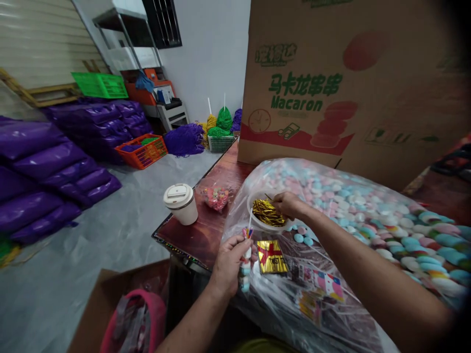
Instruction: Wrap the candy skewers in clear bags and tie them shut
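Observation:
My left hand (pixel 232 257) is closed around the gathered neck of a candy skewer (pixel 245 277) in a clear wrapper, its white stick pointing up. Pastel blue and white pieces show below the fingers. My right hand (pixel 289 205) pinches a gold twist tie (pixel 269 197) over a white bowl (pixel 253 221). A heap of gold twist ties (pixel 265 212) fills that bowl. Just below it lies a gold packet (pixel 272 256) with a red ribbon print. Beside the bowl, several blue and pink candies (pixel 302 236) rest on the plastic.
A large clear bag of pastel candies (pixel 353 211) covers the table's right side before a tall cardboard box (pixel 294 122). A lidded cup (pixel 182 203) stands near the table's left edge by a small candy bag (pixel 216 197). Below left sits an open carton (pixel 95 309) holding a pink basket (pixel 158 314).

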Demonstrator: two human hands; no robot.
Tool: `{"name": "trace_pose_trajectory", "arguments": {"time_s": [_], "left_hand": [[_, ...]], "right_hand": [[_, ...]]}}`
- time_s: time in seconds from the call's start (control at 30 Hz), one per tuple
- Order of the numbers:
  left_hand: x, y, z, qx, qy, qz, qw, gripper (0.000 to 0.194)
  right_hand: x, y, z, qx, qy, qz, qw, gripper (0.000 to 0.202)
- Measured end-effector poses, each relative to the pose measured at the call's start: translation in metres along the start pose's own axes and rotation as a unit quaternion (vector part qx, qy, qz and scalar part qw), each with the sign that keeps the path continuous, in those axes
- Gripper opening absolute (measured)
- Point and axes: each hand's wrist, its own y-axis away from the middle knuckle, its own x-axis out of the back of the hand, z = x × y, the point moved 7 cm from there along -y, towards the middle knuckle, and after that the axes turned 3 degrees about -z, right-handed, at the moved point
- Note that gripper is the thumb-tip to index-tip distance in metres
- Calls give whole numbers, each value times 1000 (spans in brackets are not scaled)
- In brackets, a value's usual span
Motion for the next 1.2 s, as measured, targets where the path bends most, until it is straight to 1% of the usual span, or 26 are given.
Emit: {"name": "trace_pose_trajectory", "arguments": {"time_s": [0.07, 0.13, 0.17, 0.2, 0.27, 0.3, 0.37, 0.4, 0.47, 0.53, 0.6, 0.67, 0.7, 0.8, 0.87, 0.93, 1.0, 1.03, 1.07, 1.1, 1.13, 1.2], "left_hand": [[-7, 1, 0, 0, -2, -14, 1000, 27], [-15, 2, -1, 2, -7, -23, 1000, 25], [-19, 3, -2, 2, -16, -24, 1000, 23], [-25, 5, -4, 0, -30, -26, 999, 21], [-37, 9, -7, -13, -71, -39, 997, 16], [-45, 11, -9, -23, -96, -53, 994, 13], [-59, 16, -13, -38, -146, -91, 984, 10], [-64, 19, -16, -40, -171, -110, 978, 11], [-72, 25, -19, -39, -231, -145, 961, 13], [-78, 31, -18, -49, -298, -182, 936, 16], [-84, 39, -13, -80, -362, -227, 901, 19], [-87, 47, -7, -115, -402, -260, 871, 23], [-87, 50, -6, -118, -407, -269, 865, 25], [-85, 54, -14, -78, -376, -295, 875, 30], [-83, 52, -24, -42, -350, -297, 887, 35], [-79, 48, -34, -8, -309, -269, 912, 39], [-76, 45, -45, 40, -238, -232, 942, 42], [-75, 45, -50, 64, -200, -224, 952, 42], [-76, 46, -55, 88, -168, -225, 956, 42], [-77, 48, -60, 113, -146, -236, 954, 41], [-80, 52, -65, 141, -131, -257, 947, 41], [-87, 63, -73, 204, -108, -318, 920, 41]], "right_hand": [[-2, 31, -4, 40, -41, 12, 998, 26], [-14, 70, -7, 102, -92, -7, 990, 25], [-24, 90, -9, 140, -128, -28, 981, 25], [-36, 111, -14, 198, -194, -77, 958, 26], [-53, 138, -11, 223, -274, -96, 931, 31], [-59, 146, -7, 220, -298, -97, 924, 33], [-68, 151, 5, 197, -312, -88, 925, 35], [-71, 152, 10, 191, -318, -92, 924, 35], [-74, 152, 19, 177, -333, -119, 919, 38], [-76, 154, 28, 145, -356, -150, 911, 43], [-78, 158, 36, 107, -383, -166, 902, 46], [-79, 162, 40, 88, -398, -155, 900, 48], [-79, 163, 41, 90, -397, -144, 902, 48], [-81, 164, 44, 114, -372, -99, 916, 48], [-82, 162, 50, 113, -362, -48, 924, 46], [-82, 162, 58, 95, -373, 13, 923, 44], [-80, 166, 66, 77, -404, 69, 909, 40], [-78, 170, 69, 73, -421, 81, 901, 38], [-77, 175, 68, 79, -434, 75, 894, 40], [-75, 181, 65, 101, -439, 51, 891, 43], [-72, 189, 58, 139, -432, 14, 891, 42], [-66, 206, 41, 241, -391, -66, 886, 30]]}}
